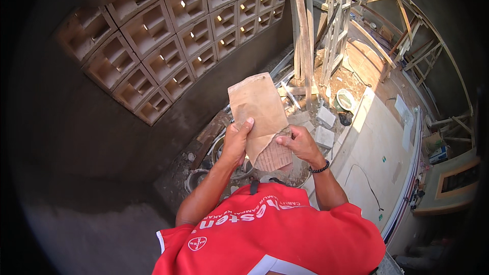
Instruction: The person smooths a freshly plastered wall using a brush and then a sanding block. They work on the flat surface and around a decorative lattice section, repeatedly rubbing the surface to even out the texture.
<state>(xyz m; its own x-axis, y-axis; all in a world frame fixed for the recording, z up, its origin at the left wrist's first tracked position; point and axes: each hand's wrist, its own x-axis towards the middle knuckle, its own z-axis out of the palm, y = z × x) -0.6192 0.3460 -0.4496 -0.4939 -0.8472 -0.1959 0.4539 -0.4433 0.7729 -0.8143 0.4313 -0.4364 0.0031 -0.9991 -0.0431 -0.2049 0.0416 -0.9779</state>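
- 1 roughly rectangular piece of creased tan paper [260, 97], held up in front of the red shirt with white lettering [305, 231], directly between the 2 hands; cannot tell whether a single sheet or a flattened bag.
- Long axis running mainly away from the chest, far end leaning slightly left, near end slightly right.
- Bare left hand [236, 142] on the left edge, lower than halfway down; thumb flat on the upper face, fingers mostly hidden behind, closed around the edge.
- Bare right hand [302, 146], with a dark beaded bracelet [320, 168] at the wrist, set a little lower on the opposite side; thumb and curled fingers pinched at the ragged lower right edge, exact finger contact hidden.
- Key relation: ragged edge slanting between both grips, right hand nearer to it, left hand nearer to the broad upper part.
- Below that edge, 1 pinkish-brown printed paper flap [275, 157], hanging toward the shirt; cannot tell whether joined to the tan part.
- Beyond the paper, to the right: pale grey rectangular blocks [324, 136] and a round whitish bucket [346, 100] on the littered ground.
- To the left: a dark grey wall [153, 155] under beige hollow ventilation blocks [162, 46].
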